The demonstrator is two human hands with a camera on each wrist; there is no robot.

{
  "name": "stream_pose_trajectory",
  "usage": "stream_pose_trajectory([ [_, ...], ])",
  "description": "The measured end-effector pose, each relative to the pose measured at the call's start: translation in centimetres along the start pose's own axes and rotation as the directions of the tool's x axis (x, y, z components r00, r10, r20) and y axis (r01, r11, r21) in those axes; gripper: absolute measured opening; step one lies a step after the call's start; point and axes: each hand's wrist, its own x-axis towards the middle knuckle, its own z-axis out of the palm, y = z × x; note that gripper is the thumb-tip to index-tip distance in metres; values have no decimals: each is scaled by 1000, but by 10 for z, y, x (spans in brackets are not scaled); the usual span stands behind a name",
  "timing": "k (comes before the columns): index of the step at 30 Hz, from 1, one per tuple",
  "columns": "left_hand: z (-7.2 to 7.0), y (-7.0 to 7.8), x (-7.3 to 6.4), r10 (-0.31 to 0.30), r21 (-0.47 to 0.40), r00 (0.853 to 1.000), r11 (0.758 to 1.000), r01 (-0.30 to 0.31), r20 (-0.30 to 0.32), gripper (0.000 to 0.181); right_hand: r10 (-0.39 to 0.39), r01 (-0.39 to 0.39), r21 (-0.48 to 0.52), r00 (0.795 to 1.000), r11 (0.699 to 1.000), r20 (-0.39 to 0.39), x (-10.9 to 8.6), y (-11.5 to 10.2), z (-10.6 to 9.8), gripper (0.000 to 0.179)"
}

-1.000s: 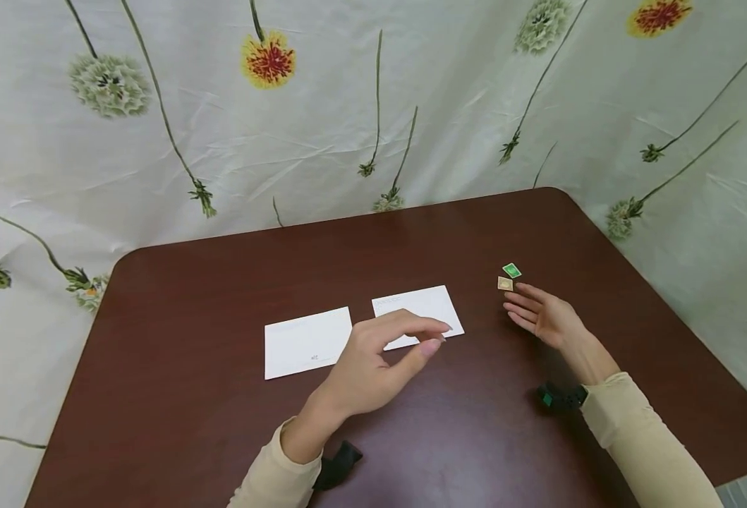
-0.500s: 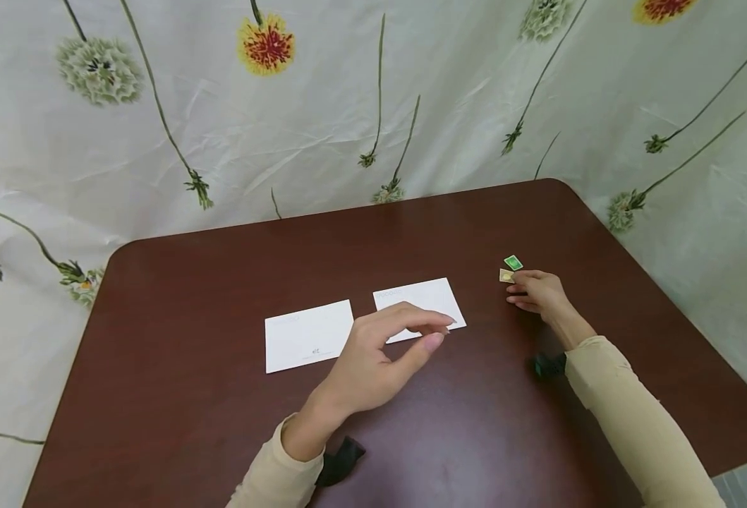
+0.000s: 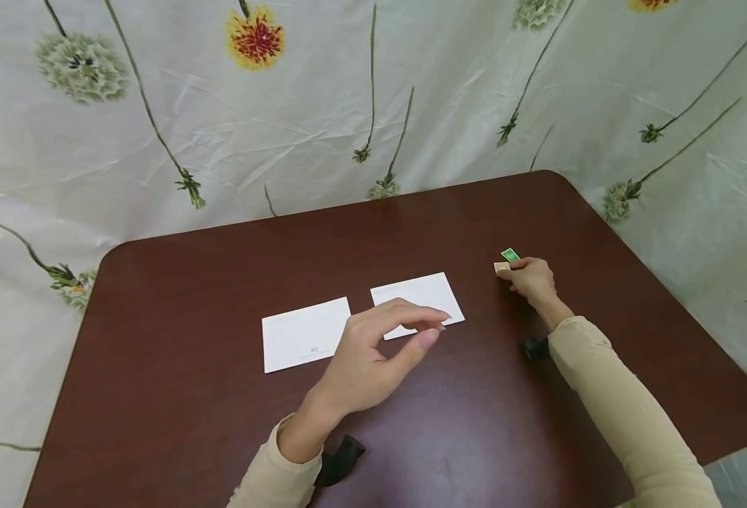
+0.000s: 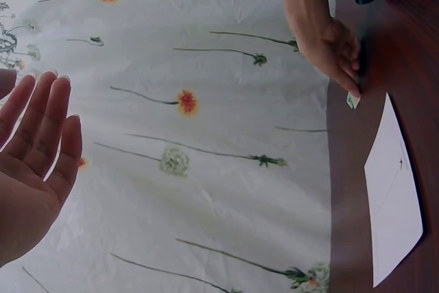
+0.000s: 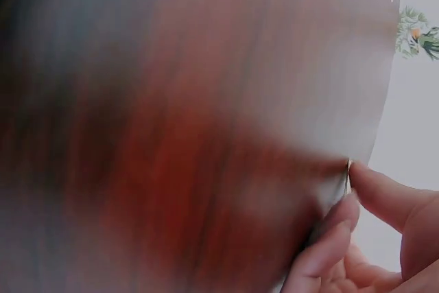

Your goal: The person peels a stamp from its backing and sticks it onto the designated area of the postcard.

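A small tan square (image 3: 501, 267) sits toward the right far part of the bench, its right edge pinched between thumb and finger of the right hand (image 3: 534, 279); that grip is closed to the thickness of the piece, and whether the square is clear of the surface I cannot tell. A green square (image 3: 509, 254) lies just behind it, partly covered by the fingers. To the left lie a left white sheet (image 3: 303, 335) and a right white sheet (image 3: 417, 288), their faint print too small to read. The left hand (image 3: 367, 361) hangs before both, hiding parts of each, its grip curved with thumb and fingertips slightly apart, holding nothing. The dark reddish-brown bench (image 3: 176, 296) has rounded far corners, its near edge cut off; the right wrist view blurs it. A pale flowered curtain (image 3: 322, 106) hangs behind.
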Motion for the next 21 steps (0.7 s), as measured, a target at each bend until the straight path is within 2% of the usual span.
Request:
stream_pose_trajectory([
  [4,0,0,0,0,-1,1000,1000,0,-1,17,-5,5,9,1000,1000,-6,-1,-4,1,27],
  [9,0,-2,0,0,5,1000,1000,0,-3,17,-25,24,89,1000,996,8,-5,-2,-2,22],
  [14,0,-4,0,-12,15,1000,1000,12,-8,18,-26,17,201,999,979,43,-8,3,-7,21],
  [18,-2,-5,0,-26,22,1000,999,26,-9,18,-36,23,245,998,969,49,-12,8,-10,22],
  [21,-2,-7,0,-27,33,1000,999,28,-11,18,-66,49,267,996,963,54,-19,10,-12,30],
])
